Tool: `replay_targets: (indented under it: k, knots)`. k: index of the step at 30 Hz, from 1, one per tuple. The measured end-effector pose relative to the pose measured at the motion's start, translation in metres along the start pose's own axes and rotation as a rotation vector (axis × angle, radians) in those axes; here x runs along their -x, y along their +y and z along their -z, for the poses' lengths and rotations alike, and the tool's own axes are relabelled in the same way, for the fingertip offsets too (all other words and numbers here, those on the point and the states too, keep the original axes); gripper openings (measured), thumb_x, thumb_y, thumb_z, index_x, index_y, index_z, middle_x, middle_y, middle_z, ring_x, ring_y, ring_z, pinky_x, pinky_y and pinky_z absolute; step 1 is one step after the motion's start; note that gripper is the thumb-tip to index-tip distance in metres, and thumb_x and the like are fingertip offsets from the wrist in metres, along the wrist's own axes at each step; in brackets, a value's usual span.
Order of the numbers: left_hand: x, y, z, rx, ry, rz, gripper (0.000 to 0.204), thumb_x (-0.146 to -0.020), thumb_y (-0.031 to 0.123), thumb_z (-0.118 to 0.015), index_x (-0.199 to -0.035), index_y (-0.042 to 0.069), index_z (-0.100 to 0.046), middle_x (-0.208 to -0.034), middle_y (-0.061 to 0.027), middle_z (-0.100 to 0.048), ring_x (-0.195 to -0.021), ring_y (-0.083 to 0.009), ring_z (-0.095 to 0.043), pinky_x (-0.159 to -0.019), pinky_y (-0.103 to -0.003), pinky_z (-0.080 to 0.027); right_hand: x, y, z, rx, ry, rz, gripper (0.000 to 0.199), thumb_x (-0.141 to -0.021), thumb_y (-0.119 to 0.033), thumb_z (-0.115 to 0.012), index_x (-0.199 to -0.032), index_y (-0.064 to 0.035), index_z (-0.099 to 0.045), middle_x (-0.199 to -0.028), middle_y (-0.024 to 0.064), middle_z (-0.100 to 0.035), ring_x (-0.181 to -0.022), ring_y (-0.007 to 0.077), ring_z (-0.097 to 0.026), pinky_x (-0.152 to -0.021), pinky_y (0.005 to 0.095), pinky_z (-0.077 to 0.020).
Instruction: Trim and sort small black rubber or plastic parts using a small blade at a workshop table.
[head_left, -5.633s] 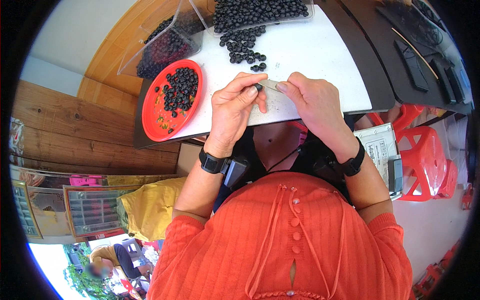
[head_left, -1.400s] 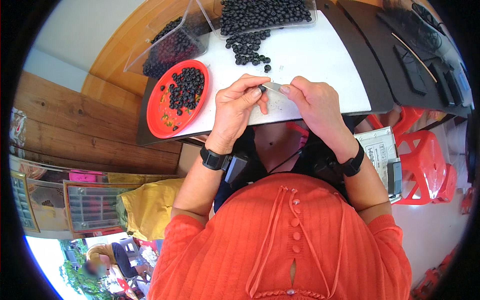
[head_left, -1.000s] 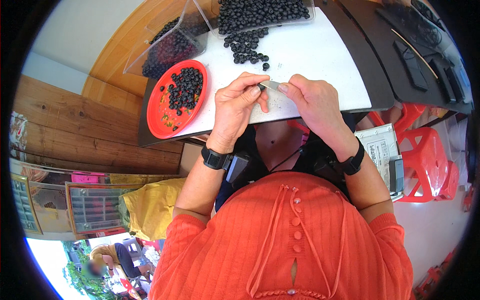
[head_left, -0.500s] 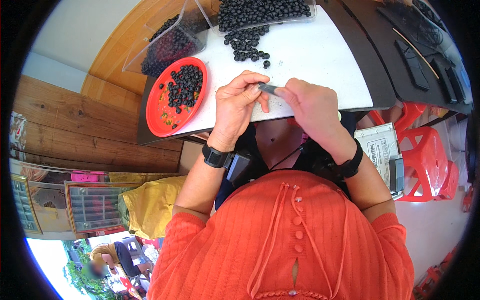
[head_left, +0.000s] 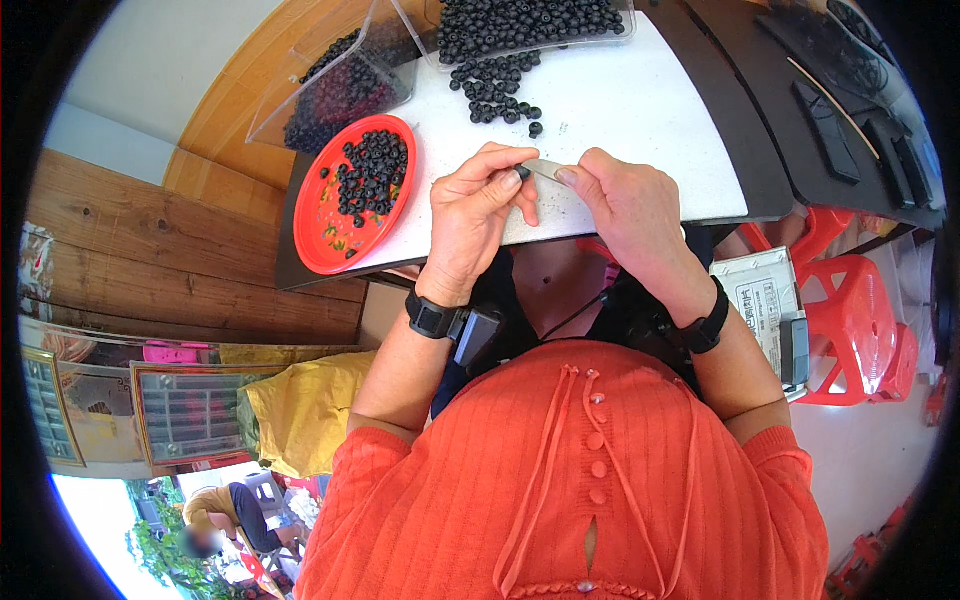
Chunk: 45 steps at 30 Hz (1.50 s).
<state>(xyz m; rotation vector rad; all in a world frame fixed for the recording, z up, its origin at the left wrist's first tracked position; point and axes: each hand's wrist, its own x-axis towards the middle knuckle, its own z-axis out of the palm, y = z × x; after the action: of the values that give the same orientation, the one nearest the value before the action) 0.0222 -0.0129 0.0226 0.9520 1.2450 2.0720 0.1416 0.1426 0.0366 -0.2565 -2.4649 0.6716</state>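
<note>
Above the near edge of a white board (head_left: pixel 650 140), my left hand (head_left: pixel 465 220) pinches a small round black bead (head_left: pixel 522 173) between thumb and fingertips. My right hand (head_left: pixel 640 215) grips a small knife (head_left: pixel 546 170), its handle hidden in the fist. The pale blade points left, and its tip meets the bead or lies right beside it. To the left, a red oval plate (head_left: pixel 303 228) holds a pile of black beads (head_left: pixel 372 172). Past my hands, a loose trail of similar beads (head_left: pixel 495 92) spreads over the board.
A clear box (head_left: pixel 632 30) of black beads stands at the far edge, and a second clear bin (head_left: pixel 400 95) with dark contents stands behind the plate. A dark table (head_left: pixel 740 120) lies right, with red stools (head_left: pixel 850 320) below. Another person (head_left: pixel 215 505) sits at far lower left.
My right hand has turned and shifted slightly right, so the blade now shows more plainly. My left hand stays nearly still with the bead.
</note>
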Motion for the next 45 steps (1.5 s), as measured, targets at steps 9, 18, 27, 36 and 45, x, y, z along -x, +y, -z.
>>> replay_targets:
  k: [9, 18, 27, 36, 45]
  knots:
    - [0.000, -0.002, 0.001, 0.029, 0.001, -0.009, 0.024, -0.095, 0.001, -0.056, -0.117, -0.008, -0.063, -0.098, -0.0116, -0.059, -0.080, -0.0214, -0.061, -0.064, -0.031, -0.054, 0.001, -0.002, 0.002, 0.056, -0.024, 0.030, 0.032, -0.098, -0.033, -0.055, -0.080, -0.0071, -0.060, -0.067, 0.0112, -0.065, -0.060, 0.0295, -0.067, -0.054, 0.0398, -0.0497]
    - [0.001, 0.005, 0.001, -0.030, 0.047, -0.004, 0.023, -0.094, 0.000, -0.056, -0.115, -0.006, -0.065, -0.092, -0.0130, -0.063, -0.073, -0.0201, -0.063, -0.062, -0.031, -0.054, 0.002, 0.000, -0.002, 0.051, 0.019, 0.078, 0.034, -0.098, -0.035, -0.056, -0.080, -0.0069, -0.060, -0.066, 0.0120, -0.064, -0.059, 0.0297, -0.065, -0.054, 0.0403, -0.0484]
    - [0.013, 0.101, 0.066, -1.006, 0.605, -0.025, 0.020, -0.086, -0.001, -0.064, -0.105, 0.002, -0.073, -0.086, -0.0043, -0.066, -0.077, -0.0125, -0.063, -0.067, -0.027, -0.051, 0.003, 0.022, 0.017, -0.320, 0.048, -0.172, 0.034, -0.099, -0.033, -0.056, -0.079, -0.0059, -0.059, -0.056, 0.0133, -0.054, -0.054, 0.0307, -0.059, -0.052, 0.0409, -0.0432]
    - [-0.045, 0.037, 0.001, -1.289, 0.105, -0.128, 0.014, -0.076, 0.003, -0.075, -0.089, -0.001, -0.072, -0.082, -0.0082, -0.064, -0.073, -0.0149, -0.060, -0.069, -0.028, -0.048, 0.003, 0.038, 0.026, -0.060, 0.117, -0.131, 0.031, -0.099, -0.031, -0.057, -0.079, -0.0066, -0.059, -0.057, 0.0133, -0.057, -0.052, 0.0325, -0.059, -0.052, 0.0426, -0.0439]
    - [-0.089, -0.001, 0.011, -1.544, -0.086, -0.145, 0.018, -0.075, 0.006, -0.073, -0.090, -0.003, -0.071, -0.085, -0.0141, -0.065, -0.075, -0.0242, -0.064, -0.069, -0.033, -0.051, 0.005, 0.040, 0.025, -0.133, 0.139, -0.094, 0.030, -0.098, -0.030, -0.058, -0.080, -0.0064, -0.059, -0.062, 0.0129, -0.059, -0.054, 0.0320, -0.060, -0.052, 0.0412, -0.0448]
